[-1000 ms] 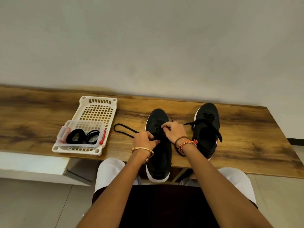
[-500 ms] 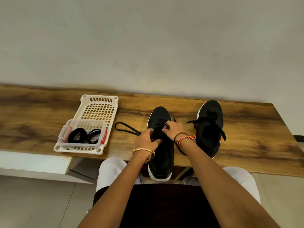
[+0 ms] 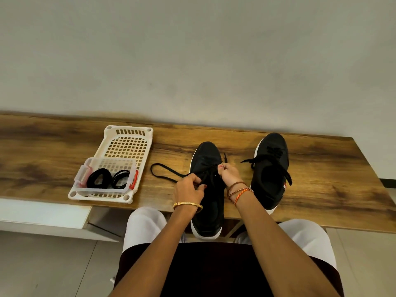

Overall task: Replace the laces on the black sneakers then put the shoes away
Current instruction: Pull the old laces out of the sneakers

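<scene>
Two black sneakers with white soles stand on the wooden table (image 3: pixel 321 179), toes toward the wall. The left sneaker (image 3: pixel 206 155) overhangs the front edge. My left hand (image 3: pixel 188 187) pinches its black lace (image 3: pixel 162 171) at the eyelets, and a loop of that lace lies on the table to the left. My right hand (image 3: pixel 228 173) pinches the lace on the shoe's right side. The right sneaker (image 3: pixel 270 179) is laced, with loose ends hanging over its sides.
A white perforated tray (image 3: pixel 128 133) sits at the left of the table. Inside its near end is a clear plastic box (image 3: pixel 85 168) holding coiled black laces (image 3: pixel 107 179). A plain wall runs behind the table. My lap is below the front edge.
Both hands stayed on the left sneaker's lacing; my right hand shifted slightly forward along the eyelets. The camera view tilted a little.
</scene>
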